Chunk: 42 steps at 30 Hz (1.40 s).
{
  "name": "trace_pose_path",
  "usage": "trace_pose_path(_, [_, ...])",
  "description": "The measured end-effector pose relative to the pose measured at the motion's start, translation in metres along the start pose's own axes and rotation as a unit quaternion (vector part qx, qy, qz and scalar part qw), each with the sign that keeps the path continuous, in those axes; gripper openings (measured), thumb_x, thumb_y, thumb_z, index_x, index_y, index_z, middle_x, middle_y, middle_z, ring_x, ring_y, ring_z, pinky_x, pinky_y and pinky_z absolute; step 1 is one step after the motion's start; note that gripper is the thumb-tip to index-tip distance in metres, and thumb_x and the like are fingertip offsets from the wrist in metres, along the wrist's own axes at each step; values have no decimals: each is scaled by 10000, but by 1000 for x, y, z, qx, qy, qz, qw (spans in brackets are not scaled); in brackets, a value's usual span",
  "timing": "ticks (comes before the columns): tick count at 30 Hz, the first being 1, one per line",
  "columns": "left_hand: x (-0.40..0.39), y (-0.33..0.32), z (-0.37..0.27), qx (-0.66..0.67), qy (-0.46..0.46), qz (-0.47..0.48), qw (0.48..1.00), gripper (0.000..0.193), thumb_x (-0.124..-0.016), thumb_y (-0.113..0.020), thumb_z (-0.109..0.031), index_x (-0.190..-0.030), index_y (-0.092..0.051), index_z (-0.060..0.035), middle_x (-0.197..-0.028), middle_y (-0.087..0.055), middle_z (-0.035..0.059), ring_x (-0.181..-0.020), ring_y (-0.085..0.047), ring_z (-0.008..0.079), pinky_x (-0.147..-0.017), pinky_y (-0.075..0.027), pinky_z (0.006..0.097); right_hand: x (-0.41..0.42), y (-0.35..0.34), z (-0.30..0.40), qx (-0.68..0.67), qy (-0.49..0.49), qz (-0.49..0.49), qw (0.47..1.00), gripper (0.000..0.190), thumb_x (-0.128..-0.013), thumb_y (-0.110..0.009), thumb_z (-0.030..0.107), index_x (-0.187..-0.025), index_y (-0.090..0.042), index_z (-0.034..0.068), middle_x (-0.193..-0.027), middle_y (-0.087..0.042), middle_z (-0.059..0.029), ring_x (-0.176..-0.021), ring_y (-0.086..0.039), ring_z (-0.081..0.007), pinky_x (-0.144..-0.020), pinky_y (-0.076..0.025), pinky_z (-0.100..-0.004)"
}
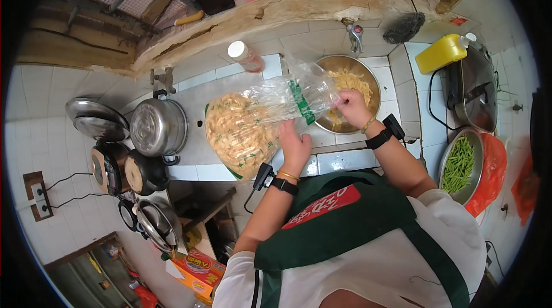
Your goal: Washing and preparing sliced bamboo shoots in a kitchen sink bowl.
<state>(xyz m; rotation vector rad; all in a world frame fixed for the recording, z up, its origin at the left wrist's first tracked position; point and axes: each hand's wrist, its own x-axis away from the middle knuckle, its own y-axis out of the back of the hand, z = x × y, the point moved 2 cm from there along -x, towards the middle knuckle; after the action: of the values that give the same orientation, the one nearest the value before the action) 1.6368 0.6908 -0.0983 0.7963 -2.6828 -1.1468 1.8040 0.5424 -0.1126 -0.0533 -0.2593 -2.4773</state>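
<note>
A clear plastic bag with green print, full of pale yellow dried pieces, lies on the counter in front of me. My left hand rests against the bag's side near its neck, its thumb apart from the fingers. At the bag's mouth, my right hand pinches the clear plastic between thumb and fingers. Just beyond and under that hand stands a round metal bowl holding similar pale pieces. The bag's loose top overlaps the bowl's left rim.
Left are an upturned metal pot, lids and a black pan. A jar with a white cap stands behind the bag, below a tap. Right are a yellow jug and a bowl of cut green beans.
</note>
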Motion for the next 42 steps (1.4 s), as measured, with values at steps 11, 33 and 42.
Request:
trace_pose_path(11, [52,-35,14,-207,-86,297,928,394,-738,-595,-135,-1094,-604,32,-1171,-553,252,-1113,-521,375,-956,-423,446,1,-5,-22,52,15,-33,998,78,-749,-581,-75,-710,-627,-26,-737,-623,-121,-680,-626,-211,-630,-483,-296])
trace_pose_path(33, [40,-28,15,-64,65,401,912,263,-811,-642,-253,-952,-710,-41,-984,-682,179,-1019,-612,347,-854,-484,378,69,-26,-2,213,105,10,971,100,-816,-610,131,-858,-673,66,-852,-619,-113,-875,-589,-338,-775,-475,-426])
trace_pose_path(42, [8,25,-44,75,213,143,964,327,-769,-707,-310,-664,-637,-8,-636,-626,125,-588,-612,262,-574,-468,361,77,-22,25,248,157,14,956,67,-764,-687,136,-751,-659,76,-860,-596,-66,-836,-553,-280,-772,-454,-381])
